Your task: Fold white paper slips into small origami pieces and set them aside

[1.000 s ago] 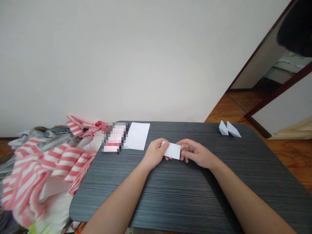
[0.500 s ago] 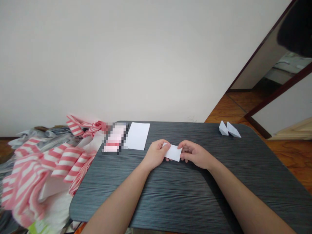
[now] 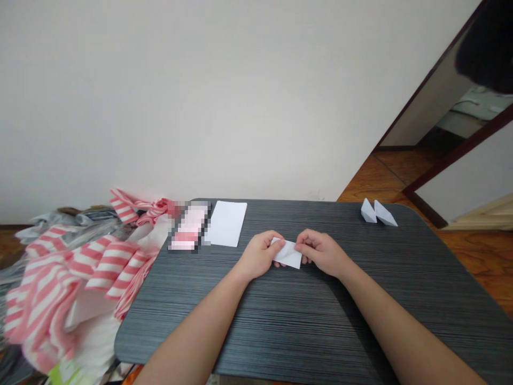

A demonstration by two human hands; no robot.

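Observation:
A small white piece of paper (image 3: 289,255) is held between both hands over the middle of the dark striped table (image 3: 280,321). My left hand (image 3: 258,254) pinches its left end, thumb on top. My right hand (image 3: 323,251) pinches its right end, with the upper right corner folded down. Both hands are closed on the paper and rest just above the tabletop.
A flat white sheet stack (image 3: 226,223) lies at the table's far left, beside a blurred pink object (image 3: 189,225). Two folded white paper triangles (image 3: 378,212) stand at the far right corner. Pink-and-white striped bags (image 3: 72,278) pile up left of the table.
The hands have drawn closer together. The paper, a flat rectangle before, now has its right corner folded down under my right fingers.

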